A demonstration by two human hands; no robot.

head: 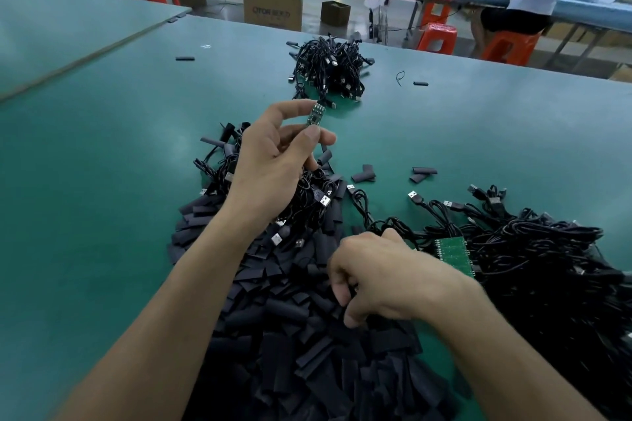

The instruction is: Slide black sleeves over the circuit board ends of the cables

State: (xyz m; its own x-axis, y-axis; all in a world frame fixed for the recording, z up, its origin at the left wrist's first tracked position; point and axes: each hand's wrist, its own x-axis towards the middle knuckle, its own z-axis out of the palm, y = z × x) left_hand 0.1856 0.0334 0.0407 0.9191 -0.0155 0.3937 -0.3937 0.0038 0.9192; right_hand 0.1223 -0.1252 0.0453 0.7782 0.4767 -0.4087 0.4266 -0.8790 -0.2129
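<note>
Pinches green circuit board (314, 114) in left hand (273, 161); curls right hand (383, 277) into near heap of flat matte sleeves (290, 352) (grip unclear).

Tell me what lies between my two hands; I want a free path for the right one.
Head view: between the left hand, pinching a circuit board, and the right hand lie tangled black cables with USB plugs, on loose black sleeves.

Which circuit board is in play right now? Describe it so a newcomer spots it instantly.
On the green table, find the left hand raised above the pile of black sleeves. Pinched upright in its fingertips is one small circuit board. Unlike the green boards lying in a row by the cables, it is single, lifted and unsleeved.
</note>
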